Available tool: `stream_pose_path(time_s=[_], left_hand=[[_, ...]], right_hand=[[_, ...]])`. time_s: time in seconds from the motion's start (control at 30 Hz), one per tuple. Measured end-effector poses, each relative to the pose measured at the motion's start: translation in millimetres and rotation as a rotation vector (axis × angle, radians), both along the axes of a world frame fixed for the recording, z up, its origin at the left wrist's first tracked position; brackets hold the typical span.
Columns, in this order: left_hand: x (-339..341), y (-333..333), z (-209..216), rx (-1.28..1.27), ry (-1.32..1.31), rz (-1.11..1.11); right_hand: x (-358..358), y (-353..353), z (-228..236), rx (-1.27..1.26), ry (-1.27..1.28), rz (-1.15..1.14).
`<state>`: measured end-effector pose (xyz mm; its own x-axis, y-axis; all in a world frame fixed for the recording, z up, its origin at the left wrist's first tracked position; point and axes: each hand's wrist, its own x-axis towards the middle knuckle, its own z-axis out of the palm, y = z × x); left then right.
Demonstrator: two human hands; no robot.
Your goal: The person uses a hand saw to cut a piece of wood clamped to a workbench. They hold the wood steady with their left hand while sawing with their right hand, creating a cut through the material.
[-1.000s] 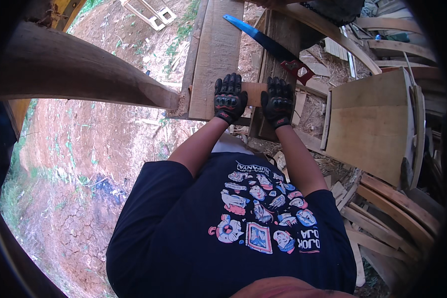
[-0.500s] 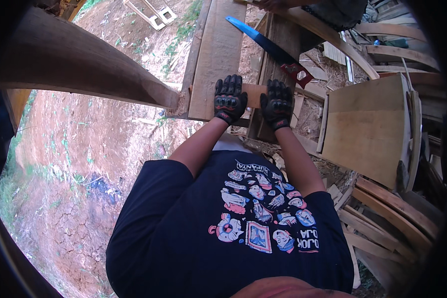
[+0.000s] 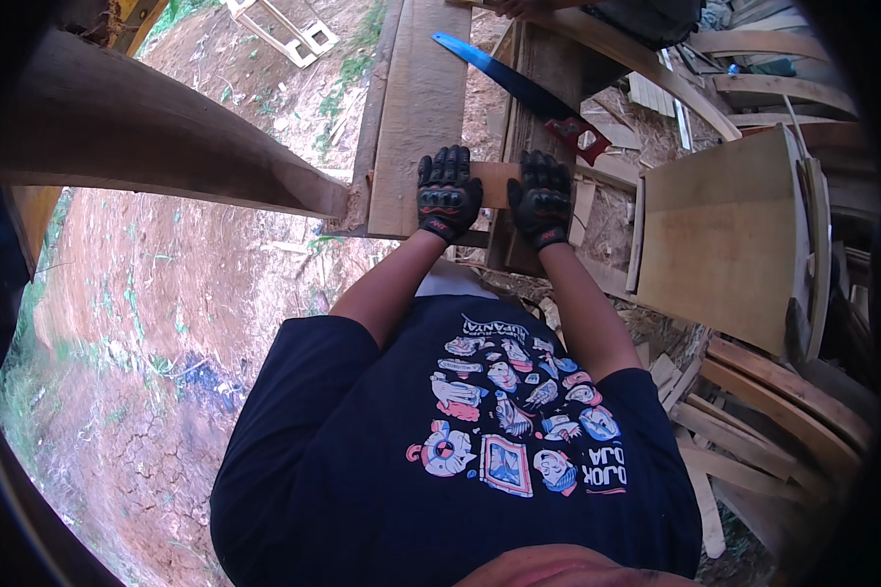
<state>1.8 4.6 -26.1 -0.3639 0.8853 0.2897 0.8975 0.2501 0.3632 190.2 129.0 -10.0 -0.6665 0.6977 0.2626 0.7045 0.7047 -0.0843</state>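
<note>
Both of my hands wear black gloves with red accents and lie palm down on a short wooden board [image 3: 495, 184] that bridges two planks of a bench. My left hand [image 3: 448, 196] rests over its left end, above the wide pale plank [image 3: 416, 108], fingers stretched forward. On its right end lies my right hand [image 3: 539, 201], fingers also extended, over the darker plank. The board's middle shows between the hands; its ends are hidden under the gloves. Just beyond, a handsaw [image 3: 519, 90] with a blue-tipped dark blade and red handle lies slanted across the bench.
A thick wooden beam [image 3: 166, 137] reaches in from the left to the bench edge. At right stands a wooden panel box [image 3: 719, 245], with curved timber pieces [image 3: 783, 401] stacked nearby. Another person's hand [image 3: 519, 8] shows at the bench's far end.
The whole view has shifted slightly, so the bench and saw sit a little farther left. Both hands stay flat on the short board.
</note>
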Motion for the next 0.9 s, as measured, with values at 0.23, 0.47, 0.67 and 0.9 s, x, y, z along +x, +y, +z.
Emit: stream_pose_path(time_s=[0.23, 0.47, 0.67, 0.9], left_hand=[[0.5, 0.0, 2.0, -0.006, -0.004, -0.001], [0.8, -0.8, 4.5, 0.015, -0.007, -0.004], [1.2, -0.6, 3.2, 0.016, -0.006, -0.005], [1.0, 0.4, 1.9, 0.023, 0.001, -0.003]], right_hand=[[0.0, 0.0, 0.8, 0.001, 0.000, 0.001], [1.1, 0.1, -3.3, -0.006, -0.005, -0.010], [0.9, 0.8, -3.8, -0.004, 0.002, -0.005], [0.9, 1.6, -4.7, 0.017, -0.005, -0.002]])
